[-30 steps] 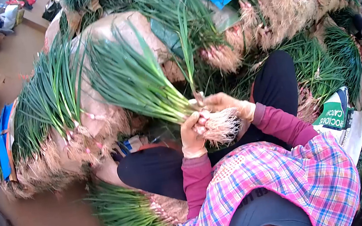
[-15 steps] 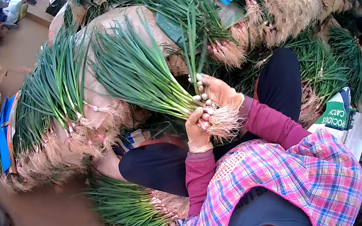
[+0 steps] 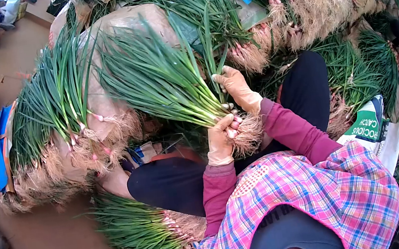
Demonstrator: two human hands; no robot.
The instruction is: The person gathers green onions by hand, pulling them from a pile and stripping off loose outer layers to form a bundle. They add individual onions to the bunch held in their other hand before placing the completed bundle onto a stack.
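A bunch of spring onions (image 3: 161, 73) lies across my lap area, its green leaves fanned up to the left and its pinkish bulbs and pale roots at the right. My left hand (image 3: 220, 142), in a pale glove, is closed around the bunch just above the bulbs. Over the bunch's right side, my right hand (image 3: 238, 88), also gloved, pinches a few upright green leaves (image 3: 209, 58) between thumb and fingers. Those leaves stand apart from the main fan. Where their lower ends go among the bulbs is partly hidden.
Spring onions (image 3: 59, 101) lie over a wrapped heap (image 3: 133, 23) on the left. More bunches with long roots (image 3: 318, 1) line the back right. Another bunch (image 3: 140, 231) rests low at left. A green-and-white printed bag (image 3: 367, 125) is beside my right knee.
My right hand has risen from near the bulbs and now pinches the leaves higher up. My left hand and the bunch have shifted slightly right, with the hand still closed on it.
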